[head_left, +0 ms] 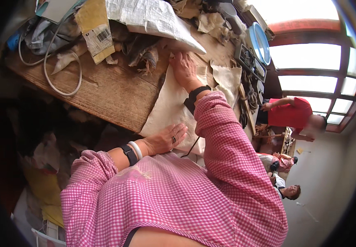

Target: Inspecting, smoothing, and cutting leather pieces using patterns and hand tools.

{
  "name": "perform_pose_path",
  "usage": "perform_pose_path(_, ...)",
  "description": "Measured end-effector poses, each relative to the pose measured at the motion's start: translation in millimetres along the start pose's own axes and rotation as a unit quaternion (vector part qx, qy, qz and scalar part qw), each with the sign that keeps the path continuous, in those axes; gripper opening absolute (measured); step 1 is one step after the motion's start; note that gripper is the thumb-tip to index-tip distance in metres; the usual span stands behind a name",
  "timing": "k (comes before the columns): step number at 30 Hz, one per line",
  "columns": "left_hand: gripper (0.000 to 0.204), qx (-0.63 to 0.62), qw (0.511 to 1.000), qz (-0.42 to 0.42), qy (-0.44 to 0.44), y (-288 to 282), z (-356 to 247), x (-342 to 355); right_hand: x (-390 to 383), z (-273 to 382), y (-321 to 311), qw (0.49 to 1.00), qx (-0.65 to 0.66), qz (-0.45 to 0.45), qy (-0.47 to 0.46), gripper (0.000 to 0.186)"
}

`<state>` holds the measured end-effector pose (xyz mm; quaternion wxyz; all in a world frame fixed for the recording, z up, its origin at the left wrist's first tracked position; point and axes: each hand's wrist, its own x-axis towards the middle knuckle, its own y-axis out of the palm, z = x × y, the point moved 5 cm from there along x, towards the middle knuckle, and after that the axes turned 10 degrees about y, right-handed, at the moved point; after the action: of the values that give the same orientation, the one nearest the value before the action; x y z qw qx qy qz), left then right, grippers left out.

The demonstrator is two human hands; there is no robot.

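My left hand lies flat with its fingers out on a cream sheet of cloth or thin hide at the table's near edge. My right hand reaches farther forward, resting palm down on the sheet's upper part, fingers extended and their tips just below a white woven sack. Another cream piece lies to the right of my right hand. Brown scraps are bunched left of it. A thin black cord shows between my arms, partly hidden by the sleeve.
The wooden table carries a yellow labelled packet, pale cable, blue basin and dark tray. A person in red stands at right, two other people beyond. Yellow material lies low left.
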<state>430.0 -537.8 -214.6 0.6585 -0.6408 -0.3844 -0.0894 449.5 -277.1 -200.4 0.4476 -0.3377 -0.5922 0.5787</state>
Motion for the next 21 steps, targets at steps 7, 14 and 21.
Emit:
perform_pose_path(7,0.042,0.045,0.998,0.017,-0.032,8,-4,0,24,-4,5,0.993,-0.059,0.083,-0.06,0.029)
perform_pose_path(14,0.043,0.095,0.994,0.047,-0.031,-5,-1,5,38,-1,-5,0.996,-0.021,0.046,-0.071,0.029)
perform_pose_path(21,0.044,0.054,0.996,0.06,-0.024,-5,-8,-5,-9,12,-44,0.996,-0.001,0.007,-0.09,0.047)
